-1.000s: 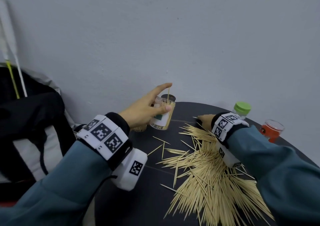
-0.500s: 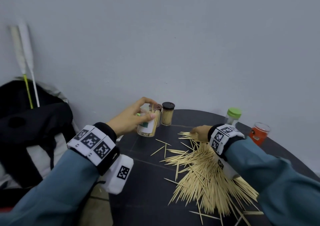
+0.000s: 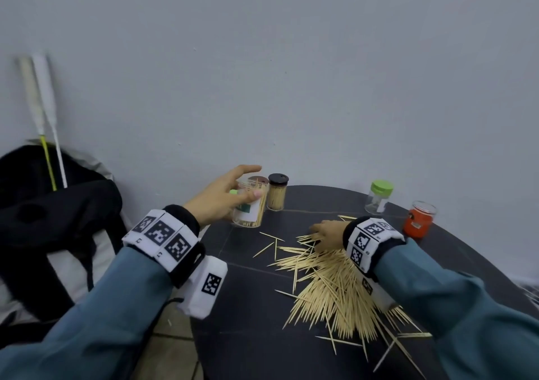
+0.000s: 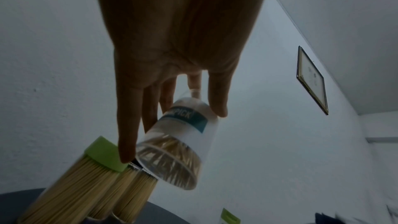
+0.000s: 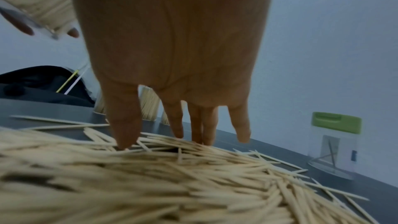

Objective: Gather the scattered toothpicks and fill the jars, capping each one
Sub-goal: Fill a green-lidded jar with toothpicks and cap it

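Toothpick pile blurred, perhaps motion.

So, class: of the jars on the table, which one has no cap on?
The labelled clear jar gripped by the left hand: its mouth is open, toothpicks showing. The others wear brown, green or clear caps.

Round dark table, strewn with a big heap of toothpicks plus a few strays at the heap's edges. Beyond the heap, a dark-capped jar packed full; right of the heap, a green-lidded clear jar and an orange jar.
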Demonstrator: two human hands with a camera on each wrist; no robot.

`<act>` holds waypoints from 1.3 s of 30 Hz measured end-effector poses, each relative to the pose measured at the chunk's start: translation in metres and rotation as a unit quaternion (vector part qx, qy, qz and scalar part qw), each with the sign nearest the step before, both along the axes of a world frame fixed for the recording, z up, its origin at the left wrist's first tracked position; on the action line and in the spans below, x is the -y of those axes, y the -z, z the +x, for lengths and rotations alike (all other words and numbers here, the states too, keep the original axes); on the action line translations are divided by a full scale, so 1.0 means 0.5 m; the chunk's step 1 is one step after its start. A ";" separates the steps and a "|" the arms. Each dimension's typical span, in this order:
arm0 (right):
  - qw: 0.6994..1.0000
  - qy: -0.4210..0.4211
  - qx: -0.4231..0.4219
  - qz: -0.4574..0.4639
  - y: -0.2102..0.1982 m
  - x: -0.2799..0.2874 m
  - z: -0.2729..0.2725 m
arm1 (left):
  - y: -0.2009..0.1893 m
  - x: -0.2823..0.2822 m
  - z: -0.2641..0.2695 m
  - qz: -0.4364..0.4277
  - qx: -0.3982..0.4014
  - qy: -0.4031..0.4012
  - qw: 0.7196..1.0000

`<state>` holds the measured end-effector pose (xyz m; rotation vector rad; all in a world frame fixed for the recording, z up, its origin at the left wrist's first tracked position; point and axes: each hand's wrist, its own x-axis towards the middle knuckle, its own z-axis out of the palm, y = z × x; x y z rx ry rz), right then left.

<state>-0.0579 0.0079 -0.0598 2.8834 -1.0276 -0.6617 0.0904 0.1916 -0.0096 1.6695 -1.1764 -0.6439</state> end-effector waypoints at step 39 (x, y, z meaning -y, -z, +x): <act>0.988 -0.127 0.082 -0.039 0.011 0.004 -0.067 | -0.004 0.007 -0.080 0.006 0.016 0.034 0.999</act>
